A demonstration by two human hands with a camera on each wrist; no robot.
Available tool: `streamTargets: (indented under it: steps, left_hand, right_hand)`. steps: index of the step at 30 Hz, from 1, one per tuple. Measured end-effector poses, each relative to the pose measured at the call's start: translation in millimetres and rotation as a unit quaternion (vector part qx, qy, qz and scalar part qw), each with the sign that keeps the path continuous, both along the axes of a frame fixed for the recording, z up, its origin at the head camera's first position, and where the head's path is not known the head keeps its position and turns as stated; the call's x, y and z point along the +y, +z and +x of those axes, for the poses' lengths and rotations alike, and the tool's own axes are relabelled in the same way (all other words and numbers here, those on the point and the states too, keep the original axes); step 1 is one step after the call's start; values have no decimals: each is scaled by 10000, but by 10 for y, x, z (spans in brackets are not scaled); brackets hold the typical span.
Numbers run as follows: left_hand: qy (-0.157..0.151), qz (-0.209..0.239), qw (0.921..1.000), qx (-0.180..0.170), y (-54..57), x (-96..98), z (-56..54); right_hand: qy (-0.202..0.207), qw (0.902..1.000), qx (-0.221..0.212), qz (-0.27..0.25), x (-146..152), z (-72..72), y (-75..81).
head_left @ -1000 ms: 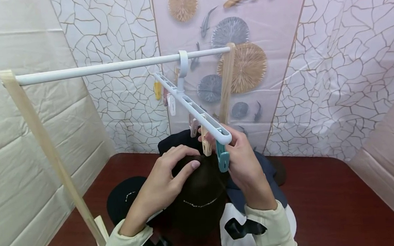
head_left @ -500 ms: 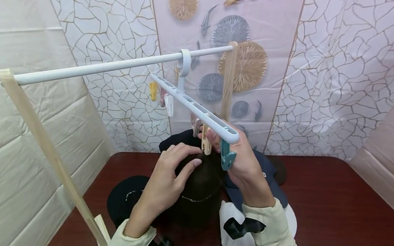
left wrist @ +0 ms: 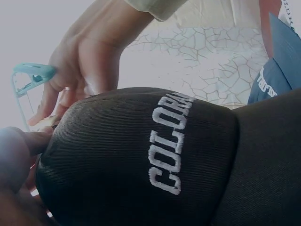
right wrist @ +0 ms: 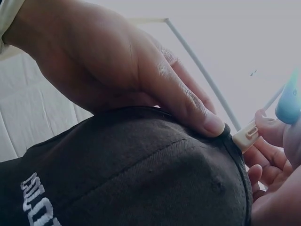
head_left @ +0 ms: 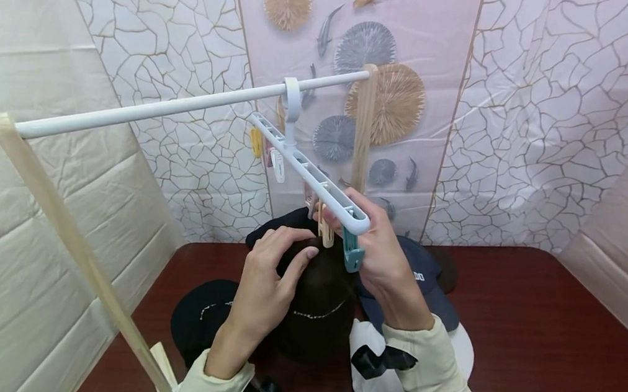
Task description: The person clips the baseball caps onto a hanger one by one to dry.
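Note:
A dark brown baseball cap (head_left: 322, 288) hangs under the near end of a white clip hanger (head_left: 321, 183). My left hand (head_left: 265, 281) pinches the cap's edge at the top, thumb on the outside. White letters, partly "COLORA", run across its front (left wrist: 169, 141) in the left wrist view. With my right hand (head_left: 382, 255) I pinch a beige clip (right wrist: 246, 136), whose tip sits right at the cap's edge beside my left thumb. A teal clip (head_left: 353, 256) hangs from the hanger's end, in front of my right hand.
The hanger hooks over a white rod (head_left: 161, 110) between wooden posts (head_left: 71, 236). Yellow (head_left: 256, 142) and white clips (head_left: 277, 165) hang farther back. On the red-brown table (head_left: 537, 313) lie a black cap (head_left: 198, 318), a navy cap (head_left: 431, 285) and a white cap (head_left: 371, 378).
The hanger's near end swings slightly right, then back left. Both hands stay at the cap's edge and the beige clip, with only small shifts.

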State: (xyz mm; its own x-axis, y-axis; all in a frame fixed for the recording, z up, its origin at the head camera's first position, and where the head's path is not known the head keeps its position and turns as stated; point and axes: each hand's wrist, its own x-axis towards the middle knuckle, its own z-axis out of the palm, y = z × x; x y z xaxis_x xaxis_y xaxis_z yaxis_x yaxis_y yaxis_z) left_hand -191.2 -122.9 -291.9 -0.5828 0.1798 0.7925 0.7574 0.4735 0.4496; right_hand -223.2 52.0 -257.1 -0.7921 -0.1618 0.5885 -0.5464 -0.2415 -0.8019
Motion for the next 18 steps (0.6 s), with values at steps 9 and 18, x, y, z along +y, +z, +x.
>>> streamTargets:
  steps: [9,18]
  left_hand:
    - [-56,266,9996,-43,-15,-16,-33]
    - [-149,271,9995,-27,-34,-21,-77]
  right_hand:
    - [-30,10000,67,-1,-18,-21,-12]
    - [50,10000,39,-10,-10,-30,-15]
